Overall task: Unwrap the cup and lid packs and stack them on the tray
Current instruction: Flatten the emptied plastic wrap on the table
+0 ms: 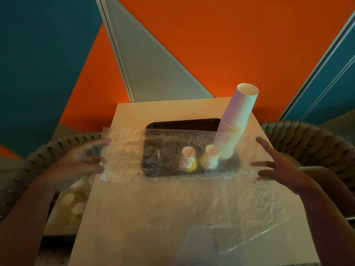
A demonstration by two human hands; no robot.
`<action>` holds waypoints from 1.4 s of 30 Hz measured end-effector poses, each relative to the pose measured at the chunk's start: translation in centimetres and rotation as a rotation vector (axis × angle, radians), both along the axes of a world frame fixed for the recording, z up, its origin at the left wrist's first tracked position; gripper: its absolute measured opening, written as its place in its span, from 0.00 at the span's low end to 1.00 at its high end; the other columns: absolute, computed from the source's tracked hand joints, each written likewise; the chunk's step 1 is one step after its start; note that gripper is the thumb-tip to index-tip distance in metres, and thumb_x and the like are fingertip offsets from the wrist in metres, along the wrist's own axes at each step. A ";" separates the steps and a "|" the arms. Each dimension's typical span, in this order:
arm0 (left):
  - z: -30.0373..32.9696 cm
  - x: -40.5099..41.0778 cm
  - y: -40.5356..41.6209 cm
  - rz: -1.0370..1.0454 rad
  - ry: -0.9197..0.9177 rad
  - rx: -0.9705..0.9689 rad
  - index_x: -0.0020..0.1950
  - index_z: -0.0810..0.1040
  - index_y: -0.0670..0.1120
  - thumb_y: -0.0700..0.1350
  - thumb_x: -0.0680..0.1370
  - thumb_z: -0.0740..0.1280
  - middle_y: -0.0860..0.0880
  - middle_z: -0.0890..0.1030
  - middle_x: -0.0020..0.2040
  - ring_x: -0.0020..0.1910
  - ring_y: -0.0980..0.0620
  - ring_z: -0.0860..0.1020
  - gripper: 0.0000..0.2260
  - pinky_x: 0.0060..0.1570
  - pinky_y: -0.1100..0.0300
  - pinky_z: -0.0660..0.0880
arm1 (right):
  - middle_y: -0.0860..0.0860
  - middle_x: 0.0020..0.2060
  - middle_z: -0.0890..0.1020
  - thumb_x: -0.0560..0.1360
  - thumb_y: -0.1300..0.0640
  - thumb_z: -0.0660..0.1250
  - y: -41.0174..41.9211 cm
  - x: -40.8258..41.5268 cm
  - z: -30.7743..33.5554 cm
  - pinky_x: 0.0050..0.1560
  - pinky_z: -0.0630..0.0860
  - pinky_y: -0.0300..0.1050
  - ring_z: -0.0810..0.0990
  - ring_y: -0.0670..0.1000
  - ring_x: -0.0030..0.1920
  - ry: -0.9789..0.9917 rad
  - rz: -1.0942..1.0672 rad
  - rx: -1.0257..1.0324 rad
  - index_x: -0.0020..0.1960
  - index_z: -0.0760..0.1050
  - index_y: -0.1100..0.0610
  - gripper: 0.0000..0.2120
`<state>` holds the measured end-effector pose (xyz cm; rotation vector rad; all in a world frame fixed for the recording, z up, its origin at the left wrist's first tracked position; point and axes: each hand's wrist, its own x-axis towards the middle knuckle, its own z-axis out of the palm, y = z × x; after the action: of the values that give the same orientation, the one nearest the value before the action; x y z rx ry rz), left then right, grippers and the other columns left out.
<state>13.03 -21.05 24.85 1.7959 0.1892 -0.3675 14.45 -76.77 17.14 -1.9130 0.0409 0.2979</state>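
A clear plastic wrapper [172,150] with red print is stretched flat in the air over the dark tray [182,122]. My left hand [84,160] holds its left edge, thumb on top. My right hand [276,164] is at its right edge with fingers spread and straight. A tall stack of white paper cups [239,114] stands on the tray's right side. Two shorter stacks, one with a yellow bottom [189,158] and one white [211,156], show through the wrapper.
A second crumpled clear wrapper [249,214] lies on the beige table [134,217] near the front right. More white cups or lids [75,206] sit off the table's left edge. Woven chair backs [307,137] flank the table.
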 end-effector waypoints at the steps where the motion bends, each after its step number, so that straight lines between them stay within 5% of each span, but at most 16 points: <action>1: 0.0 -0.1 -0.2 0.009 -0.013 -0.009 0.61 0.82 0.59 0.25 0.72 0.69 0.47 0.79 0.66 0.55 0.44 0.81 0.31 0.53 0.49 0.79 | 0.47 0.80 0.61 0.73 0.75 0.71 0.1 0.0 0.1 0.50 0.84 0.58 0.84 0.53 0.59 -0.002 -0.041 0.051 0.75 0.62 0.31 0.48; 4: -0.1 -0.3 -0.4 0.004 0.009 -0.025 0.55 0.84 0.61 0.25 0.73 0.68 0.43 0.81 0.62 0.55 0.41 0.80 0.29 0.59 0.45 0.75 | 0.62 0.67 0.77 0.75 0.72 0.70 0.7 -0.3 0.6 0.47 0.85 0.48 0.86 0.55 0.52 -0.029 -0.160 0.128 0.74 0.65 0.36 0.40; 9: -0.2 -0.3 0.2 -0.029 0.061 0.015 0.62 0.78 0.67 0.24 0.72 0.69 0.35 0.79 0.62 0.60 0.29 0.77 0.37 0.58 0.33 0.73 | 0.54 0.72 0.72 0.70 0.74 0.74 1.0 -0.3 0.6 0.44 0.85 0.49 0.85 0.57 0.51 -0.088 -0.153 0.019 0.72 0.64 0.31 0.48; 13: 0.0 -0.4 -0.2 -0.087 0.076 0.045 0.63 0.75 0.72 0.25 0.69 0.73 0.46 0.71 0.74 0.58 0.40 0.82 0.42 0.53 0.41 0.80 | 0.48 0.71 0.73 0.70 0.73 0.75 0.8 -0.4 0.6 0.48 0.85 0.54 0.84 0.61 0.52 -0.103 -0.132 0.028 0.73 0.64 0.31 0.48; 17: -0.3 -0.3 -0.1 -0.133 0.089 0.083 0.62 0.73 0.75 0.25 0.67 0.74 0.53 0.65 0.77 0.59 0.41 0.80 0.45 0.52 0.39 0.81 | 0.48 0.70 0.77 0.74 0.71 0.71 1.4 -0.4 1.0 0.48 0.84 0.44 0.86 0.53 0.50 -0.090 -0.150 0.111 0.68 0.74 0.43 0.30; 20: -0.7 -0.2 -0.1 -0.224 0.139 0.175 0.66 0.69 0.73 0.29 0.70 0.75 0.61 0.56 0.78 0.63 0.49 0.75 0.42 0.47 0.54 0.82 | 0.55 0.51 0.86 0.75 0.71 0.71 2.2 -0.4 1.3 0.52 0.84 0.50 0.86 0.50 0.45 -0.096 -0.123 -0.002 0.69 0.73 0.41 0.32; 22: -1.4 0.1 -0.2 -0.278 0.162 0.299 0.66 0.65 0.73 0.35 0.73 0.76 0.62 0.50 0.79 0.71 0.51 0.66 0.38 0.55 0.55 0.76 | 0.53 0.45 0.87 0.75 0.70 0.72 3.1 -0.3 1.8 0.53 0.82 0.46 0.86 0.50 0.46 -0.120 -0.048 -0.110 0.68 0.72 0.36 0.35; 25: -2.7 1.4 -1.0 -0.306 0.098 0.530 0.64 0.62 0.75 0.43 0.74 0.76 0.60 0.45 0.80 0.79 0.48 0.52 0.35 0.73 0.47 0.61 | 0.54 0.53 0.86 0.74 0.71 0.72 5.2 0.1 2.6 0.51 0.79 0.37 0.84 0.50 0.47 -0.187 0.090 -0.229 0.69 0.72 0.34 0.37; 27: -3.2 2.6 -2.3 -0.298 0.006 0.631 0.71 0.62 0.69 0.44 0.75 0.76 0.57 0.44 0.81 0.80 0.49 0.49 0.34 0.74 0.47 0.58 | 0.56 0.57 0.84 0.74 0.71 0.70 6.7 0.7 3.2 0.53 0.81 0.48 0.83 0.55 0.46 -0.222 0.196 -0.278 0.68 0.72 0.31 0.38; 31: -3.2 5.0 -5.8 -0.289 -0.124 0.831 0.79 0.59 0.59 0.46 0.75 0.76 0.52 0.39 0.82 0.81 0.44 0.44 0.38 0.76 0.43 0.57 | 0.30 0.49 0.80 0.75 0.72 0.69 9.7 1.4 6.3 0.47 0.81 0.45 0.83 0.48 0.44 -0.327 0.313 -0.310 0.69 0.68 0.31 0.39; 33: -2.5 5.8 -7.4 -0.283 -0.150 0.968 0.80 0.56 0.60 0.48 0.76 0.74 0.49 0.35 0.81 0.80 0.41 0.39 0.38 0.76 0.37 0.52 | 0.30 0.48 0.81 0.75 0.72 0.69 10.7 1.7 8.2 0.50 0.81 0.47 0.84 0.51 0.45 -0.392 0.353 -0.287 0.71 0.67 0.33 0.39; 35: -1.2 6.4 -9.2 -0.252 -0.187 1.049 0.80 0.53 0.60 0.48 0.77 0.73 0.48 0.33 0.81 0.80 0.39 0.37 0.39 0.76 0.34 0.48 | 0.34 0.58 0.80 0.74 0.74 0.69 11.4 2.2 10.2 0.53 0.82 0.49 0.84 0.54 0.46 -0.427 0.374 -0.243 0.74 0.66 0.35 0.41; 37: 0.1 7.2 -10.9 -0.265 -0.264 1.023 0.81 0.52 0.59 0.47 0.76 0.74 0.50 0.36 0.82 0.80 0.40 0.38 0.41 0.76 0.35 0.46 | 0.39 0.67 0.75 0.73 0.76 0.67 11.9 2.6 12.4 0.53 0.82 0.48 0.84 0.53 0.46 -0.463 0.394 -0.228 0.76 0.65 0.37 0.44; 42: 1.5 9.0 -14.0 -0.386 -0.368 0.678 0.81 0.53 0.58 0.45 0.72 0.78 0.54 0.52 0.82 0.81 0.48 0.50 0.46 0.76 0.41 0.56 | 0.47 0.69 0.75 0.72 0.81 0.65 13.0 3.6 17.5 0.47 0.78 0.36 0.84 0.50 0.42 -0.501 0.468 -0.164 0.76 0.63 0.41 0.46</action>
<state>22.05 -35.07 26.38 2.5410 -0.3397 -0.2466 18.00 -63.78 34.65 -2.0963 -0.7420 0.1191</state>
